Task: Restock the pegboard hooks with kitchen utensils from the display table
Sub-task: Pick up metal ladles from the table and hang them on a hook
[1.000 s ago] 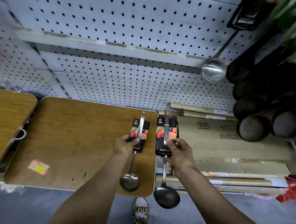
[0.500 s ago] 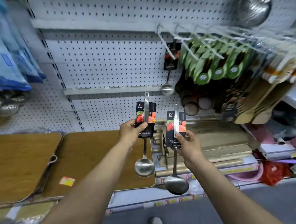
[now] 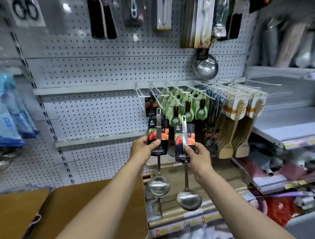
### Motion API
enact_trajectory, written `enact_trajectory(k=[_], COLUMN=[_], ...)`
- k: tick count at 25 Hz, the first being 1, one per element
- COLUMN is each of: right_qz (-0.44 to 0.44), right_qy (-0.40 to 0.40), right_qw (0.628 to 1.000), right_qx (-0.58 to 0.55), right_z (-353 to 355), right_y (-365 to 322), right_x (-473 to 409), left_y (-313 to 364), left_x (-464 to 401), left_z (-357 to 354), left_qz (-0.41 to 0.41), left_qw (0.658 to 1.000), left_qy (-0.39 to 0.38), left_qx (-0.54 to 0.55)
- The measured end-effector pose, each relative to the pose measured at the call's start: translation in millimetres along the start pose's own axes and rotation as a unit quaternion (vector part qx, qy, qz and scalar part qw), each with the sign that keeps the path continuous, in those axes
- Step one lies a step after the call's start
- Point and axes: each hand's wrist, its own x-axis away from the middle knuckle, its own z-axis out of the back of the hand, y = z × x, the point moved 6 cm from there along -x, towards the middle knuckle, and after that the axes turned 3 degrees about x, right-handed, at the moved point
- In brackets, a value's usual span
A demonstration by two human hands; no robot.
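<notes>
Your left hand (image 3: 143, 149) has its fingers and thumb curled round the black label card of a steel ladle (image 3: 159, 185), thumb pressed across the front of the card. Your right hand (image 3: 197, 156) pinches a second ladle (image 3: 189, 200) the same way, thumb on the card's face, fingers behind. Both ladles hang upright, bowls down, handle eyelets up, just beside each other but apart.

Each card shows red fruit and, along the bottom, white lettering that reads "HONG JAYU" or close to it; the small print is too blurred to read.

Both forearms reach forward and up from 6 o'clock, wrists level, the left ladle a little higher than the right. The ladles sit in front of the pegboard (image 3: 98, 111), with a row of white hooks (image 3: 140, 94) at 12 o'clock above them; one carded ladle (image 3: 149, 106) hangs on the leftmost hook. The wooden table (image 3: 81, 211) lies at 7 o'clock under your left arm.
</notes>
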Motion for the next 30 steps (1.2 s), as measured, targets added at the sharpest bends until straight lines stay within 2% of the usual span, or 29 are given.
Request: enact_trajectory(k=[6, 13, 24, 30], right_qz=[0.031, 0.011, -0.022, -0.012], right_qy=[-0.045, -0.125, -0.176, -0.196], right_qw=[0.997, 0.991, 0.984, 0.981], right_qx=[0.058, 0.045, 0.011, 0.004], right_z=[23.2, 22.0, -9.4, -28.9], right_y=[-10.5, -4.0, 8.6, 1.4], right_x=[-65.0, -99.5, -123.6, -129.4], left_y=[-10.8, -18.9, -35.4, -29.8], left_x=[-32.3, -61.6, -89.9, -138.4], left_z=[-42.1, -52.8, -45.7, -38.2], left_qz=[0.019, 0.042, 0.024, 0.029], left_qw=[0.998, 0.993, 0.996, 0.995], left_qy=[0.056, 0.114, 0.088, 0.093], left_qx=[-0.012, -0.011, 0.021, 0.009])
